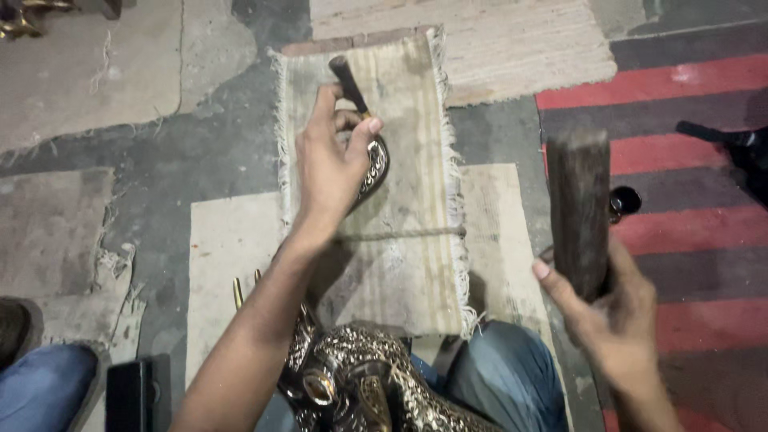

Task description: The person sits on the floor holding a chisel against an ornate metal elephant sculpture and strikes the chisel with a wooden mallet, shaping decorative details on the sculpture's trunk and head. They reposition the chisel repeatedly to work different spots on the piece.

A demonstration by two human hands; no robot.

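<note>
Frayed beige mat (416, 264) lies spread on the floor, with an ornate engraved metal figure (360, 384) in the lap just below it. Right hand (616, 312) has its fingers clenched around a dark wooden block (578, 212), raised upright. Left hand (332, 164) grips a small engraved metal piece with a dark handle (360, 120), pressed on the mat.

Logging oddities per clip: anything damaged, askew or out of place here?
The mat under the left hand has frayed edges, and the floor is cracked and patchy. The right hand grips a wooden block, blurred. Nothing spilled.
</note>
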